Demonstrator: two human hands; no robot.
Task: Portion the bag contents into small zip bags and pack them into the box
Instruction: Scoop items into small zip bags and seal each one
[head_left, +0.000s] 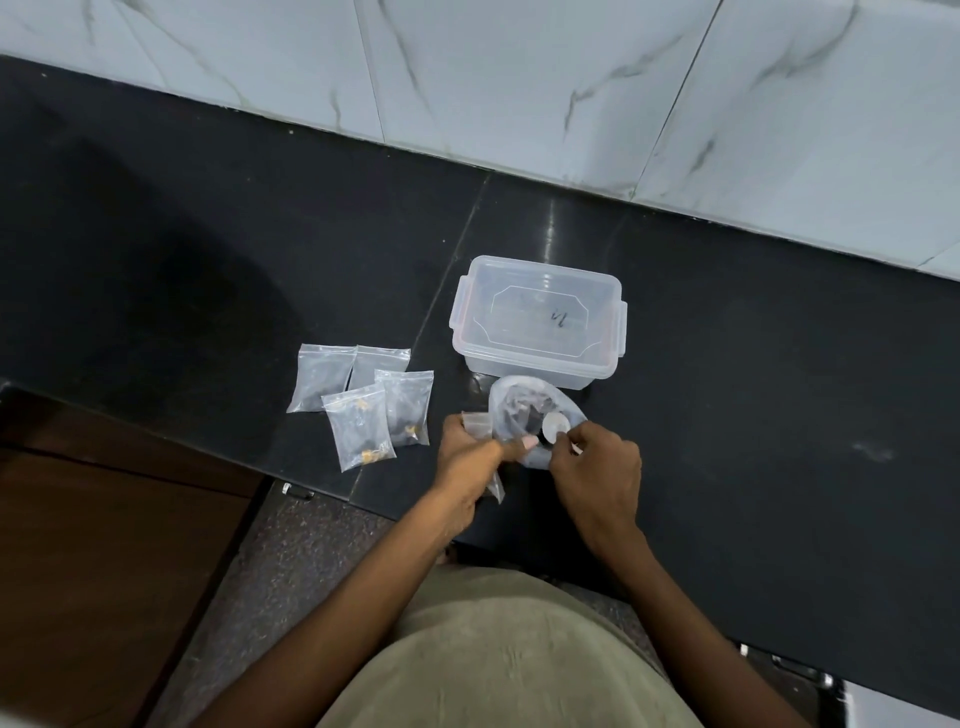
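Note:
A clear plastic box (537, 322) with its lid on stands on the black counter (208, 260). In front of it lies an open clear bag (524, 410) with dark small parts and a pale round piece inside. My left hand (467, 457) grips a small zip bag (480, 423) beside the big bag's mouth. My right hand (597, 467) pinches the pale round piece (555, 427) at the bag's near edge. Several small zip bags (363, 400) lie to the left, some holding dark and gold bits.
A marble-tiled wall (571, 78) rises behind the counter. The counter's front edge runs just below my hands, with a wooden cabinet front (104, 545) at lower left. My body fills the bottom of the view.

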